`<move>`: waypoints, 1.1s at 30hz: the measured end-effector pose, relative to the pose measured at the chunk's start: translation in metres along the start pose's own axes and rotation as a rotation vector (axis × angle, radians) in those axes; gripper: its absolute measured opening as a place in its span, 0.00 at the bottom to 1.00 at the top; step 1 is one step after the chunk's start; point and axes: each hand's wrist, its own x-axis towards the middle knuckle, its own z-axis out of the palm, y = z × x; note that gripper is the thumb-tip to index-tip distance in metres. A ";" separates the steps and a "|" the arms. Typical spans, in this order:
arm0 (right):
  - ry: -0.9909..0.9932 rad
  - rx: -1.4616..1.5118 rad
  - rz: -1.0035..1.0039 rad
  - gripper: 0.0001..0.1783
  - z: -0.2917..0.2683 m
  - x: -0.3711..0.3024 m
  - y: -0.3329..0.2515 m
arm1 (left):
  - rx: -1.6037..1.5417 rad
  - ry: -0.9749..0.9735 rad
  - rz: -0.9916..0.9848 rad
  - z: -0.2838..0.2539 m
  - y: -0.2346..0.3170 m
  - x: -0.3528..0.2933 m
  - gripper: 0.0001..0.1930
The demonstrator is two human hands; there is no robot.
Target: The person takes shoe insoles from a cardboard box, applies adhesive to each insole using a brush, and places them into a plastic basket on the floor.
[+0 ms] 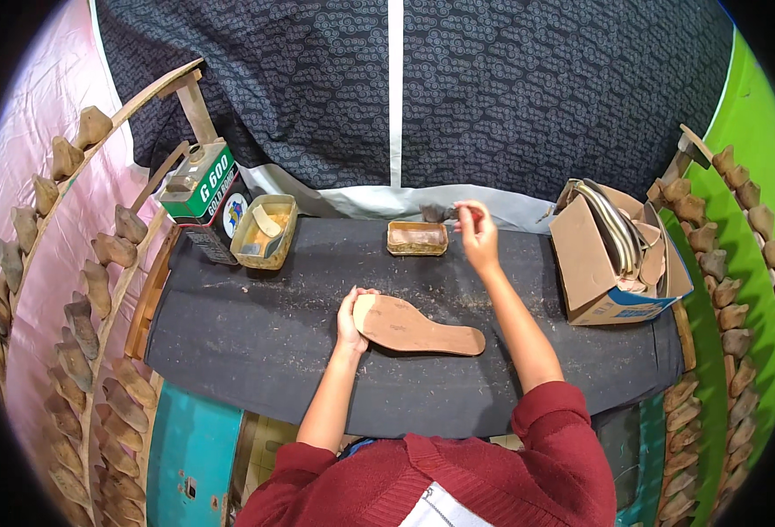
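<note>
My left hand [350, 321] grips a brown shoe insole [414, 329] by its wide toe end, its fingers wrapped round the edge. A pale cream patch covers the insole's toe, and the narrow heel points right, held above the table. Further away, my right hand [478, 233] is raised with fingers pinched together. Beside its fingertips is a small dark blurred thing [437, 213] whose kind I cannot make out. Just left of that hand stands a small rectangular tub [417, 249] with crusted yellowish edges and a pinkish surface inside.
Dark cloth with scattered scraps covers the table [255, 351]. At the far left stand a green and black metal can [212, 193] and a yellowish container [266, 255]. A cardboard box [594, 272] of shoe parts sits at right. Racks of wooden shoe lasts [75, 351] flank both sides.
</note>
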 end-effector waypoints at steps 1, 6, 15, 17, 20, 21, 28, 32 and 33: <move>-0.009 -0.036 0.009 0.07 0.001 -0.005 0.006 | 0.023 -0.009 0.015 0.001 0.001 0.000 0.11; 0.359 0.312 0.123 0.08 -0.007 -0.010 0.017 | 0.096 0.035 0.065 0.001 -0.002 0.000 0.13; 0.426 0.535 0.373 0.08 0.003 -0.079 -0.036 | 0.188 0.039 0.143 -0.003 0.001 0.003 0.17; 0.385 0.571 0.439 0.08 0.007 -0.095 -0.045 | 0.203 0.036 0.178 -0.005 0.000 0.005 0.17; 0.318 0.561 0.426 0.08 0.016 -0.114 -0.050 | 0.201 0.038 0.180 -0.002 -0.001 0.002 0.17; 0.291 0.570 0.422 0.08 0.019 -0.120 -0.050 | 0.206 0.043 0.187 -0.001 -0.001 0.000 0.17; 0.222 0.398 0.382 0.07 0.001 -0.131 -0.050 | 0.214 0.052 0.196 -0.006 -0.001 0.000 0.17; 0.267 0.249 0.347 0.07 -0.040 -0.138 -0.049 | 0.230 0.059 0.196 -0.004 0.000 0.001 0.17; 0.282 0.217 0.355 0.07 -0.052 -0.141 -0.048 | 0.238 0.059 0.204 -0.003 0.000 0.001 0.17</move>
